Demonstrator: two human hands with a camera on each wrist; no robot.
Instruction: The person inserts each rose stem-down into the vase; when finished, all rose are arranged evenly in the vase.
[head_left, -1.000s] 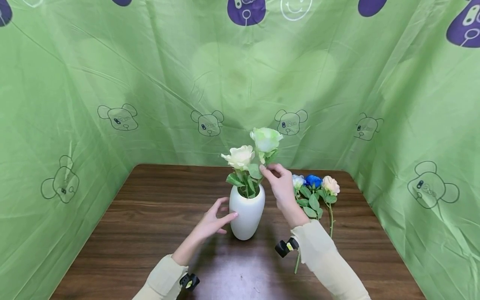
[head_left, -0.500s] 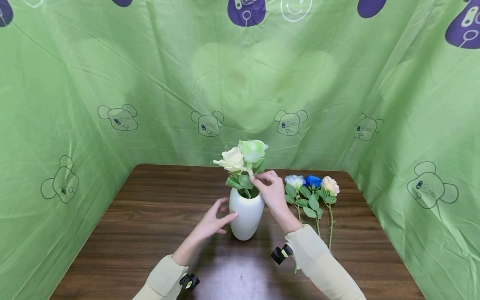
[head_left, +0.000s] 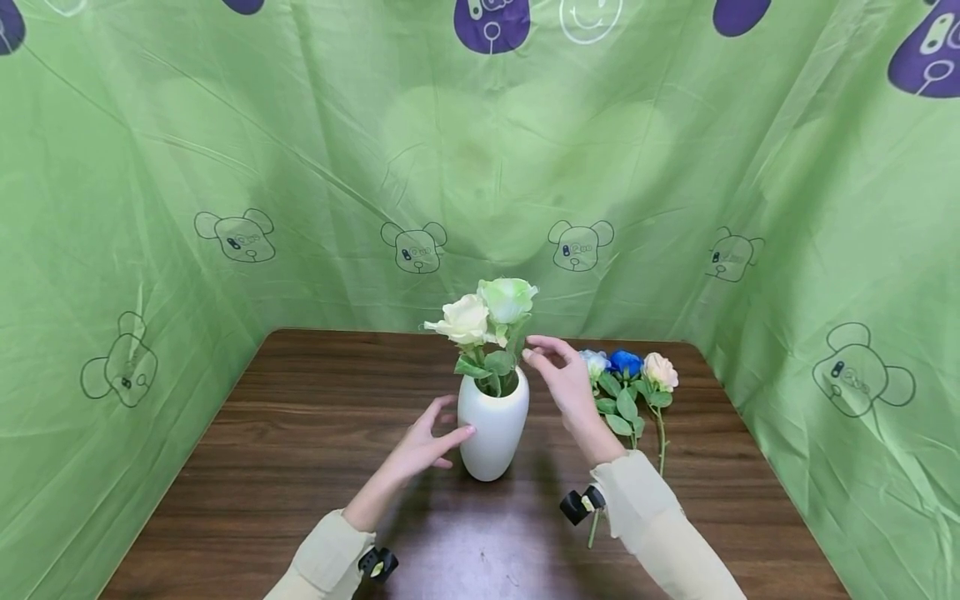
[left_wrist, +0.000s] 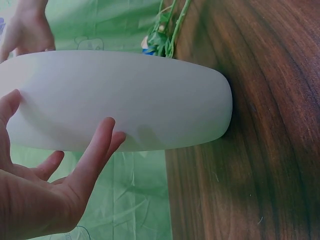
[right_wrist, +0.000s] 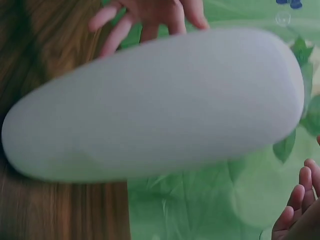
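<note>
A white vase (head_left: pixel 491 429) stands upright on the table and holds a cream rose (head_left: pixel 465 319) and a pale green rose (head_left: pixel 507 300). My left hand (head_left: pixel 422 443) is at its left side, fingers spread and fairly straight, the thumb tip appearing to touch the wall. The left wrist view shows these fingers (left_wrist: pixel 95 152) in front of the vase. To the right of the green rose's leaves, my right hand (head_left: pixel 566 379) has its thumb and fingers apart with nothing between them. In the right wrist view, the vase (right_wrist: pixel 155 107) hides part of the left hand (right_wrist: pixel 155 15).
Beside my right forearm lie a light blue rose (head_left: pixel 595 363), a deep blue rose (head_left: pixel 626 362) and a peach rose (head_left: pixel 661 372). Their stems point toward me, partly hidden by the sleeve. A green cloth (head_left: pixel 480 167) surrounds the brown wooden table (head_left: pixel 300 417).
My right hand lowered the green rose leftward into the vase beside the cream rose, then let go of it and drew back right. The left hand stayed at the vase.
</note>
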